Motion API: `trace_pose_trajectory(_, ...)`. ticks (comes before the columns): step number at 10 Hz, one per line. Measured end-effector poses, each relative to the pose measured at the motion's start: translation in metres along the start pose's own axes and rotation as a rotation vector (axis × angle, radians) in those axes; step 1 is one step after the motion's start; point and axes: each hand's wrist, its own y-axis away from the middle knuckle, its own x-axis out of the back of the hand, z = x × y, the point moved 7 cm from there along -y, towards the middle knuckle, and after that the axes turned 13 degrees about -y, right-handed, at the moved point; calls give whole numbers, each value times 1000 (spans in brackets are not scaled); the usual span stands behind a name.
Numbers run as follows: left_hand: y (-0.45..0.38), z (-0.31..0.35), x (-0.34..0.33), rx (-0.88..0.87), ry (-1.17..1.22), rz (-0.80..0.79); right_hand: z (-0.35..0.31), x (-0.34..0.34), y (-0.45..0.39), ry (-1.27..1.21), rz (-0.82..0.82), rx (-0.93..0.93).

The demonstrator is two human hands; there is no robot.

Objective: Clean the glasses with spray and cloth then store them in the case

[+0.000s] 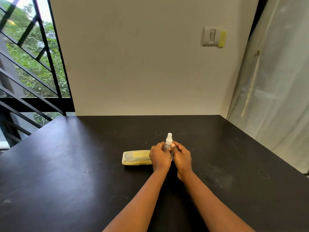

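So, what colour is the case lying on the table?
The case is pale translucent yellow with yellow lettering on top, seen in the head view.

Head view, single: worn high, facing forward and down across black table (66, 173) toward wall (133, 64); fingers (160, 145) mid-frame, well away from the lens.

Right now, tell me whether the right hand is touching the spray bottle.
Touching. The head view shows the right hand with its fingers against the spray bottle.
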Motion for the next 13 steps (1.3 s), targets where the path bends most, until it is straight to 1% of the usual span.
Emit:
trace_pose_trajectory(5,4,-1,10,18,39,-10,-2,-3,5,19,-8,10)
trace_pose_trajectory(6,5,0,15,15,39,-2,-1,0,6,22,23,6)
trace_pose_trajectory(7,8,2,25,6,33,20,-3,7,10,39,105,24)
trace_pose_trajectory(9,19,-1,41,-22,21,81,-6,18,19,158,244,59)
trace_pose_trajectory(10,23,-3,47,-35,30,99,-11,17,25,189,251,87)
trace_pose_trajectory(12,33,-7,66,-120,3,149,-21,6,39,268,217,208)
trace_pose_trajectory(13,39,-9,81,-171,-56,214,-24,-4,52,362,185,294)
